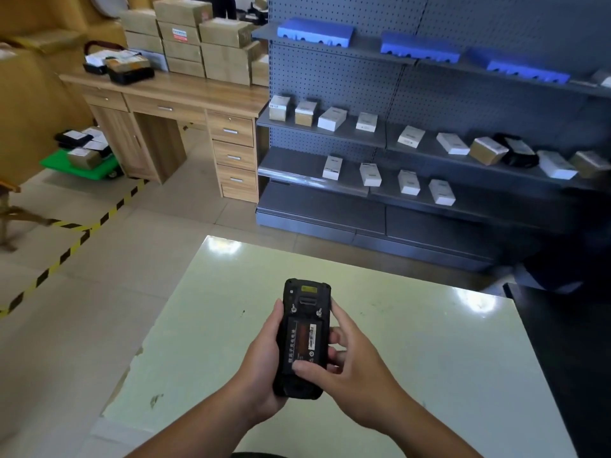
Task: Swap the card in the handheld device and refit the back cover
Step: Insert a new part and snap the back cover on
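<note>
A black handheld device (304, 312) is held back side up above the pale green table (429, 342). Its back shows a labelled battery panel with two small screws above it and a yellow window at the top end. My left hand (261, 365) cups the device from the left and underneath. My right hand (347, 358) grips its right edge, with the thumb pressing on the lower part of the labelled panel. No loose card or separate cover is visible.
A grey pegboard shelf unit (429, 143) with small white and brown boxes stands beyond the table. A wooden desk (172, 94) stacked with cartons is at the back left. Yellow-black tape (76, 239) marks the floor. A dark surface (568, 342) adjoins the table's right side.
</note>
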A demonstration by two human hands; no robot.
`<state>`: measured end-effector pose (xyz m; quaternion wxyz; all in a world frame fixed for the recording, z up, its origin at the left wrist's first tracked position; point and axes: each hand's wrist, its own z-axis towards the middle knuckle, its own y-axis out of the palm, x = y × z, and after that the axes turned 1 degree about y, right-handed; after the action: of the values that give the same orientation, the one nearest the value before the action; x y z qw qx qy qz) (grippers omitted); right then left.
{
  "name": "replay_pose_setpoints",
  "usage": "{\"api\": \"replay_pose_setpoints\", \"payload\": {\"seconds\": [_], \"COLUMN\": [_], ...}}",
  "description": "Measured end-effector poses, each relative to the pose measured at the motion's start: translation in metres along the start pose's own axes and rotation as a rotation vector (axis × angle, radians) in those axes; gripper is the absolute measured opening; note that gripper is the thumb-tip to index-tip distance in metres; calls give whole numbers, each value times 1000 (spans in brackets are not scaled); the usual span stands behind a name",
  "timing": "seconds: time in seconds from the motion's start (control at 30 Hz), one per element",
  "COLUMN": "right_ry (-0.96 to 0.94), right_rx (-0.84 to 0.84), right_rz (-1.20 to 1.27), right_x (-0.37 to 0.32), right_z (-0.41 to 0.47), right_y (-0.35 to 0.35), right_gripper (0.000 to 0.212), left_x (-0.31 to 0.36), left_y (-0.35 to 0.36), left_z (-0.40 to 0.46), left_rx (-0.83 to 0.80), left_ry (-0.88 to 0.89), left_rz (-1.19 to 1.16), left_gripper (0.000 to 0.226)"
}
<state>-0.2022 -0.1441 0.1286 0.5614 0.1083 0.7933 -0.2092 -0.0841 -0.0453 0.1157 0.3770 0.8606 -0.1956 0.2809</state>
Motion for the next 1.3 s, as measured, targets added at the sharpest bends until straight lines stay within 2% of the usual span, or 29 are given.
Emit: {"api": "replay_pose_setpoints", "payload": {"seconds": [0.1,0.17,0.23,0.27,0.3,0.37,0.43,0.5,0.6,0.8,0.93,1.03,1.17,1.23,1.3], "right_ry": [20,70,173,239,325,501,587,599,599,701,693,596,436,356,242], "right_rx": [-2,20,245,368,408,317,208,195,271,280,284,290,237,228,293], "right_rz": [-49,-65,-119,-242,-406,-630,-734,-825,-911,-806,-871,-891,-719,-605,-448], "right_x": [13,26,54,75,99,145,181,203,213,210,204,205,195,176,138], "right_z": [13,28,51,64,74,86,91,91,91,106,108,107,101,98,98], "right_y": [2,-6,-23,-33,-41,-43,-32,-19,-10,-17,-13,-11,-22,-30,-35], "right_gripper": [97,77,59,61,69,89,95,81,59,60,61,44,20,22,26], "left_x": [-2,-6,-10,-12,-13,-16,-18,-20,-20,-15,-16,-20,-22,-21,-19], "left_y": [-8,-12,-18,-21,-25,-33,-42,-49,-57,-69,-76,-81,-87,-88,-87], "left_z": [8,15,22,25,28,29,29,28,24,22,24,25,26,25,24], "left_rx": [36,87,133,139,142,143,148,166,190,185,179,187,197,201,208], "left_ry": [-13,-9,11,15,12,-5,-18,-23,-20,8,19,23,18,9,1], "left_rz": [-11,-45,-122,-157,-182,-206,-212,-207,-230,-263,-286,-284,-293,-290,-276], "left_gripper": [84,81,83,85,86,87,86,85,85,85,85,85,83,82,82]}}
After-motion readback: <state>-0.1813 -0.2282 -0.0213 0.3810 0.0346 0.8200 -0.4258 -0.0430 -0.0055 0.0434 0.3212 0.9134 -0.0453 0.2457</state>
